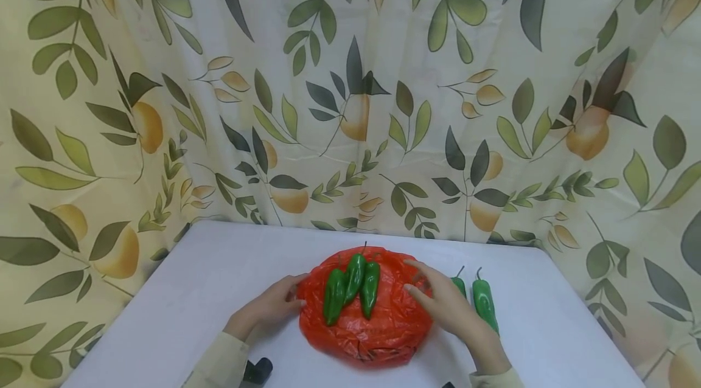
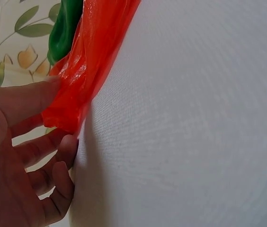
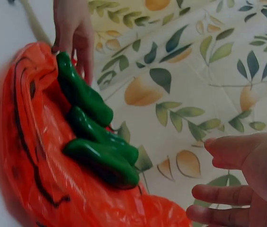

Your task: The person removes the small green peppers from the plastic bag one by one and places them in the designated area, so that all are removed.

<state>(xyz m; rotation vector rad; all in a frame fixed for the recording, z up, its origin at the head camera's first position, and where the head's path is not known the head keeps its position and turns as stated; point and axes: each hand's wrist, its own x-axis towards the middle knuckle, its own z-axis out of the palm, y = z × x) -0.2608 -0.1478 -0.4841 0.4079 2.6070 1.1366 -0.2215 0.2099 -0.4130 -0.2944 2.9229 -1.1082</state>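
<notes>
A red plastic bag (image 1: 391, 330) lies spread in a rounded heap on the white table, and three green peppers (image 1: 370, 291) rest side by side on top of it. At the bag's left edge is my left hand (image 1: 276, 303). In the left wrist view its thumb (image 2: 34, 97) lies on the red film with fingers behind, pinching the edge. My right hand (image 1: 446, 303) is held over the bag's right side, fingers spread and slightly bent. Nothing is in its grasp in the right wrist view, where the peppers (image 3: 100, 163) appear left of its fingertips.
Two more green peppers (image 1: 484, 303) lie on the white table (image 1: 219, 254) to the right of the bag, one partly hidden by my right hand. A leaf-and-fruit patterned curtain (image 1: 350, 151) hangs behind the table and along both sides. A small black object (image 1: 263, 370) shows near the left sleeve.
</notes>
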